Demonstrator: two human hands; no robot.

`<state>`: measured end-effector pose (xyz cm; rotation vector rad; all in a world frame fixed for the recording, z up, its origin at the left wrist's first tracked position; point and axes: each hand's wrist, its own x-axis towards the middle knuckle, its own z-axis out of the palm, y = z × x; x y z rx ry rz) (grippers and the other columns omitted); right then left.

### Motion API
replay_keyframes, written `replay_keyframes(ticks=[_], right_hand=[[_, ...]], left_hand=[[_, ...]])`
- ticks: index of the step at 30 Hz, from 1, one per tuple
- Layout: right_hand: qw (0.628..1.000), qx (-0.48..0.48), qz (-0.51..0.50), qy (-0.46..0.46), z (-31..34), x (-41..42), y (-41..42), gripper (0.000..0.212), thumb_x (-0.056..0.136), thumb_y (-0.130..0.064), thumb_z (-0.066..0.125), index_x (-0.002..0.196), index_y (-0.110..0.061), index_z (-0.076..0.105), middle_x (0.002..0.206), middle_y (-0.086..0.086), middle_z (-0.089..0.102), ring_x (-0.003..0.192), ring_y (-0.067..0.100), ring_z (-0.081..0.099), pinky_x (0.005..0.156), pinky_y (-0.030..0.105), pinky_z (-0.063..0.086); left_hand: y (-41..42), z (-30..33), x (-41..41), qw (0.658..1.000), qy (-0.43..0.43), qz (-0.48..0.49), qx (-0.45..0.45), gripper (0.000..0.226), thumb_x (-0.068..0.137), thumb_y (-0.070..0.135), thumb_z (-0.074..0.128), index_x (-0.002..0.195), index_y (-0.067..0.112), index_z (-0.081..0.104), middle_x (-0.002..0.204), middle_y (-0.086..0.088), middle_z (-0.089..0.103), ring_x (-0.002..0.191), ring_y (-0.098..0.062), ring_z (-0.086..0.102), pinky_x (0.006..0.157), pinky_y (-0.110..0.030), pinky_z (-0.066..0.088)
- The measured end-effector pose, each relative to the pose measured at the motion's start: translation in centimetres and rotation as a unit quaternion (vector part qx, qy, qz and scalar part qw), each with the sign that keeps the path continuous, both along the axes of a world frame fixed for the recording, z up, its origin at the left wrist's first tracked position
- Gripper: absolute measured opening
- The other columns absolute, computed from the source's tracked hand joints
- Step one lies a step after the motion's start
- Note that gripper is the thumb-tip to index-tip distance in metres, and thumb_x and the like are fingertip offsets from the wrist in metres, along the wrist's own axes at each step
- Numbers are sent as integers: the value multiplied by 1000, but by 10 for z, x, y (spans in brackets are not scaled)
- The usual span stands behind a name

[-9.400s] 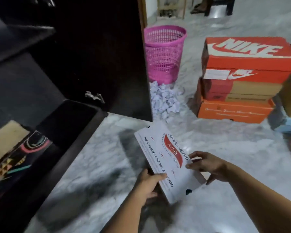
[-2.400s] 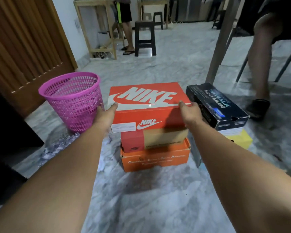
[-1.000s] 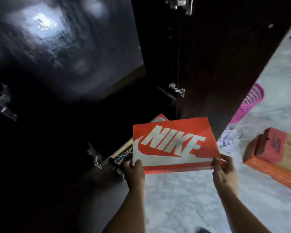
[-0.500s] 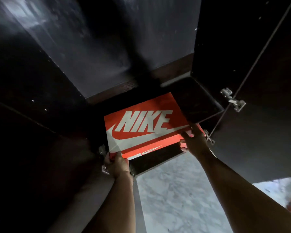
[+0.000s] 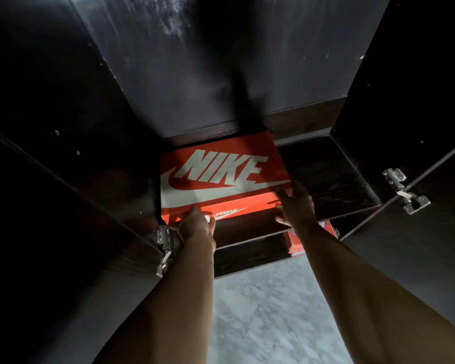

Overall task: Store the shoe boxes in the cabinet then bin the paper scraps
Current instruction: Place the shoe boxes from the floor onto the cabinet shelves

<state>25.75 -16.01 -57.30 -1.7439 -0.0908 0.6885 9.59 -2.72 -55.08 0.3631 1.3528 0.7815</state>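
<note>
On the upper shelf (image 5: 326, 177) of the dark cabinet (image 5: 221, 74), the orange shoe box (image 5: 221, 177) now sits pushed further in than half a second ago, left hand (image 5: 196, 227) and right hand (image 5: 296, 206) both gripping its front corners, so this box is nearly stored.

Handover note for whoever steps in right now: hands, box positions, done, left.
Left hand: fingers at the front-left bottom corner of the orange Nike shoe box.
Right hand: fingers on the box's front-right corner.
The box lies flat on the upper shelf of the dark cabinet, doors open, against the left side, near the back.
Another red box shows on the shelf below, partly hidden by the right arm.
Done: this box is nearly seated.
Left: let go, fetch any boxes remaining outside the cabinet, then bin the paper scraps. Neither is in view now.
</note>
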Motion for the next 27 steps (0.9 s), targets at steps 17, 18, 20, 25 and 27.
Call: replay_keyframes(ticks=[17,18,20,25,27], right_hand=[[985,-171,-24,-5,-29,-74,-124,89,96,-58,57,163,-24,10,163,18,34,147,36,38,115,42,37],[981,-190,-28,18,-33,-78,-149,89,95,-61,56,163,-24,11,161,18,38,145,36,42,113,42,41],[972,-221,-50,65,-32,-89,-201,90,96,-62,54,163,-22,10,160,17,40,143,36,45,112,40,43],[945,-249,-188,93,-24,-140,-337,90,99,-56,53,163,-17,4,160,17,41,143,36,44,112,40,38],[930,-248,-239,125,-26,-162,-385,90,99,-56,53,163,-17,3,159,18,42,143,36,44,112,39,38]], left_hand=[[-126,-67,-42,892,232,-385,50,23,90,31,58,100,11,65,81,-7,67,69,-28,68,77,-40,57],[-139,-72,-45,865,243,-435,60,24,82,35,58,94,16,65,87,-8,70,80,-31,71,84,-46,59],[-167,-89,-46,812,251,-522,73,22,71,39,58,86,23,62,99,-11,73,95,-32,73,89,-52,59],[-278,-29,-28,696,249,-671,61,19,91,27,64,80,12,63,85,-9,68,77,-26,69,75,-38,57],[-324,-15,-20,650,244,-717,55,17,96,22,63,82,13,60,90,-10,65,85,-29,69,79,-40,56]])
